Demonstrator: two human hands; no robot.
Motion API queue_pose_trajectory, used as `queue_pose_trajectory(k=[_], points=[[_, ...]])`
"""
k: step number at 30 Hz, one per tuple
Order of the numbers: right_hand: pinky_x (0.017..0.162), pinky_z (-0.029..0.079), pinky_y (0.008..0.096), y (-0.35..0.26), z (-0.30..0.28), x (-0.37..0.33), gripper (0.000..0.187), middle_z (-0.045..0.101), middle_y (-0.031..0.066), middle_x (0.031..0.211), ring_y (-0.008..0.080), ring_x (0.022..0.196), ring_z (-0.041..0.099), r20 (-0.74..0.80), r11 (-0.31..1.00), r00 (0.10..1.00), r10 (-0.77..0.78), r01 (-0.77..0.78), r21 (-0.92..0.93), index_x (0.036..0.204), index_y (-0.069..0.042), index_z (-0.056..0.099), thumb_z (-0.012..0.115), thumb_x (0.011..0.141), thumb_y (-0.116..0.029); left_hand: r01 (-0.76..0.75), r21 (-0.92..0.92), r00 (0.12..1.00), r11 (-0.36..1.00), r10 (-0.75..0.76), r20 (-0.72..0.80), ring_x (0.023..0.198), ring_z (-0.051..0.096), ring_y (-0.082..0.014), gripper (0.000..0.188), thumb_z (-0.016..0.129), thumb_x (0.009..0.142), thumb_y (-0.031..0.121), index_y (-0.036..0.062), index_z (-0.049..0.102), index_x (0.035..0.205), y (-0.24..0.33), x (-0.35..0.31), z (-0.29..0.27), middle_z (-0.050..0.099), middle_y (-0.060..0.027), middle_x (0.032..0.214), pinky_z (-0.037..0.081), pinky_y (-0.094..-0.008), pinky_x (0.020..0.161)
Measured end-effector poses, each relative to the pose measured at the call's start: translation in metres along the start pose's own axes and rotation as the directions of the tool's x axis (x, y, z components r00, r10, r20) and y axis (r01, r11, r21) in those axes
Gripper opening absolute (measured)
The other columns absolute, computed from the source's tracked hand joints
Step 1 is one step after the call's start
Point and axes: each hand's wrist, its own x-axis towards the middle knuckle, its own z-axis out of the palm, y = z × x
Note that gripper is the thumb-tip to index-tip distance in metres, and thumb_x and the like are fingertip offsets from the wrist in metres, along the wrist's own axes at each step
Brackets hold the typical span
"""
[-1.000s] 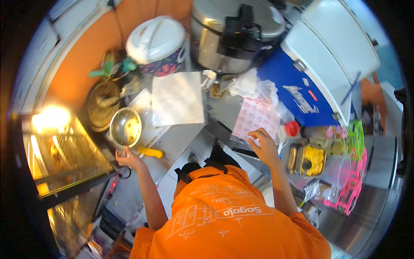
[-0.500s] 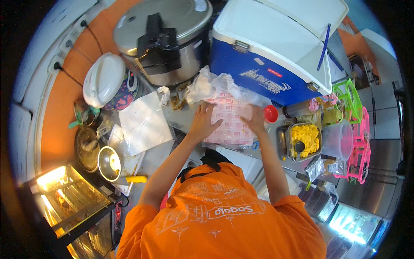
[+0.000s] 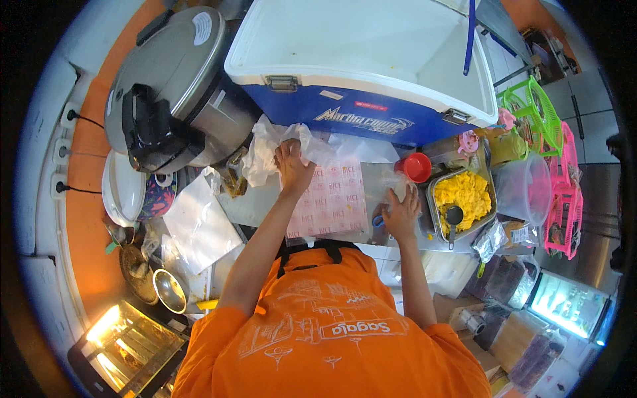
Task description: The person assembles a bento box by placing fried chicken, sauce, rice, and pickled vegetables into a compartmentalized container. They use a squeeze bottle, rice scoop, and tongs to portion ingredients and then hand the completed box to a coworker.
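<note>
Pink-and-white printed wrapping paper (image 3: 328, 202) lies flat on the counter in front of me. My left hand (image 3: 294, 167) is at its far left corner, fingers curled into crumpled white translucent plastic (image 3: 260, 162). To the right of the paper, the fingers of my right hand (image 3: 402, 213) bend round a small clear, rounded object (image 3: 396, 187), perhaps a cup; the hand partly hides it. A blue loop like a scissors handle (image 3: 378, 221) lies beside that hand. Just beyond stands a red cup (image 3: 415, 167).
An open blue-and-white cooler box (image 3: 332, 109) stands behind the paper, a large steel cooker (image 3: 179, 73) left of it. At right are a metal tray of yellow food (image 3: 464, 199) with a ladle (image 3: 453, 217), a clear tub (image 3: 524, 189) and green and pink baskets (image 3: 564, 199). White sheets (image 3: 201, 222) lie left.
My left hand has moved off the paper's middle to the crumpled plastic. My right hand has left the paper and gone to the clear object. The whole view has shifted.
</note>
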Motion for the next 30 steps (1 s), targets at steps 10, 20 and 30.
queue_pose_trajectory(k=[10,20,30], points=[[0.097,0.043,0.0471,-0.143,-0.011,0.071,0.048,0.058,0.0179,0.122,0.0393,0.115,0.055,-0.134,0.748,0.964,-0.232,0.264,0.609,0.125,-0.006,0.060,0.073,0.080,-0.016,-0.419,0.132,0.848,0.898,0.335,0.410,0.137,0.031,-0.0384,0.042,0.071,0.080,0.015,0.0110,0.066,0.121,-0.039,-0.046,-0.028,0.038,-0.0158,0.144,0.029,-0.0570,0.110],[0.101,0.046,0.0453,-0.136,-0.050,0.027,0.017,0.067,0.0137,0.115,0.0349,0.118,0.060,-0.480,0.417,0.676,-0.559,0.729,0.543,0.101,-0.004,0.063,0.062,0.084,-0.001,0.771,-0.635,0.614,0.054,-0.328,0.718,0.104,0.060,-0.0235,0.043,0.054,0.098,0.037,0.0020,0.066,0.120,0.011,-0.040,-0.099,0.062,-0.0155,0.118,0.049,-0.0367,0.086],[0.099,0.050,0.0422,-0.099,-0.060,-0.003,0.030,0.065,0.0128,0.120,0.0336,0.116,0.062,-0.317,0.409,0.859,-0.401,0.478,0.777,0.111,-0.006,0.061,0.062,0.081,0.001,0.581,-0.659,0.809,0.477,-0.422,0.409,0.096,0.066,-0.0147,0.040,0.072,0.091,0.024,0.0007,0.058,0.121,0.044,-0.053,-0.142,0.067,-0.0059,0.110,0.053,-0.0287,0.077]])
